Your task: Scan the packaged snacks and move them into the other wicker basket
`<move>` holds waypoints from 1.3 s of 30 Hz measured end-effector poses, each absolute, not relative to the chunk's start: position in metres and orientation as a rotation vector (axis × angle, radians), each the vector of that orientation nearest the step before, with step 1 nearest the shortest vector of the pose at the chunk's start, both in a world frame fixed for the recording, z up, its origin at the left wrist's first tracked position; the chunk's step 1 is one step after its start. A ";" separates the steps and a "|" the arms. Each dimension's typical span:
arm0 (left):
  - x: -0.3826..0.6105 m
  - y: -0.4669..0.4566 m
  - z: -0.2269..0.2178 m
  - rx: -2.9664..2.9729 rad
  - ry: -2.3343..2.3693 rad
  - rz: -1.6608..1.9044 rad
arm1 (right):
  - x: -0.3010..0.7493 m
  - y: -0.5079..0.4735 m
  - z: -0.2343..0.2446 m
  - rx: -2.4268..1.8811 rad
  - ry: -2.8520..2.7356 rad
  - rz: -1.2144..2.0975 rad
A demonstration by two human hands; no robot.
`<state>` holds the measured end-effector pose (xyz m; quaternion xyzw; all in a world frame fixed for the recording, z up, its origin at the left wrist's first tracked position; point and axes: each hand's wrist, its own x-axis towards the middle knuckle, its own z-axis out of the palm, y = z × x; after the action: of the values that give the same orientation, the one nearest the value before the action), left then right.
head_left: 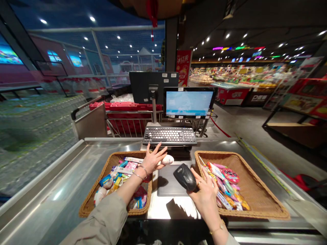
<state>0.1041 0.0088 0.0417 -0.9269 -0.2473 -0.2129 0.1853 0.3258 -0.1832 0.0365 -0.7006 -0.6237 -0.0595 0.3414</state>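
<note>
My left hand [152, 159] holds a small white egg-shaped item [168, 159] between thumb and fingers, just in front of the keyboard [170, 135]. My right hand [204, 191] grips a black handheld barcode scanner [185, 176], its head turned toward the white item. Both hands hover over a grey mat [168, 183] on the steel counter. A wicker basket [88, 204] of colourful packets sits under my left forearm. A second wicker basket [255, 190] with several flat packets lies beside my right hand.
A checkout screen [188, 102] stands behind the keyboard, with a second monitor's back [143, 85] to its left. A metal trolley with red crates [122, 117] stands beyond the counter [51, 190]. Store aisles and shelves fill the right side.
</note>
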 end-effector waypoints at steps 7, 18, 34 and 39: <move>0.123 0.010 0.047 -2.649 -0.641 -0.624 | 0.335 -0.192 0.037 -1.917 -1.470 -0.306; 0.182 0.007 0.053 -2.698 -0.501 -0.684 | 0.365 -0.215 0.033 -2.088 -1.300 -0.372; 0.264 -0.008 0.049 -2.775 -0.259 -0.707 | 0.410 -0.254 0.018 -2.206 -1.010 -0.525; 0.283 -0.014 0.051 -2.813 -0.190 -0.701 | 0.421 -0.269 0.015 -2.227 -0.932 -0.566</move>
<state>0.2833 -0.0139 0.0515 -0.9615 -0.0648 -0.2397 0.1179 0.4212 -0.2688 0.0150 -0.8495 -0.3554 -0.2157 0.3248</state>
